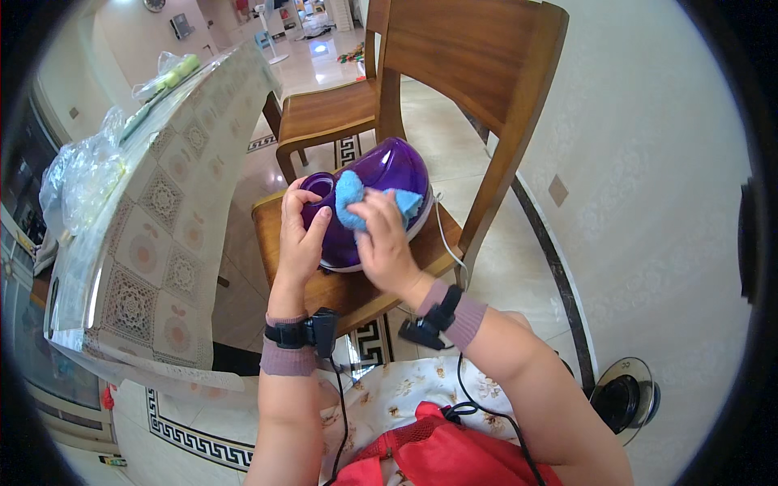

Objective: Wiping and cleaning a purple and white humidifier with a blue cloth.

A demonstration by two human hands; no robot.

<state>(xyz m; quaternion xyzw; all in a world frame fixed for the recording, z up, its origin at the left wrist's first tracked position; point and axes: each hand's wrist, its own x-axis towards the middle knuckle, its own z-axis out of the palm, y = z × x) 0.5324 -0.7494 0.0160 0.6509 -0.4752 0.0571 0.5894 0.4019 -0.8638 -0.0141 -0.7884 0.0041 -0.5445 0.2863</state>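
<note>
A translucent purple humidifier-like appliance with a white base sits on the seat of a wooden chair. Around the rim of its round opening, at the near left, my left hand grips the purple shell with thumb and fingers. My right hand, slightly blurred, presses a light blue cloth against the curved top. Part of the cloth pokes out past the fingers on the right. A white power cord runs from the base down over the chair's right side.
On the left stands a table under a patterned tablecloth, with clear plastic bags on top. Another wooden chair is behind. A wall rises at right, near a glass lid. Black cables hang from both wrist straps.
</note>
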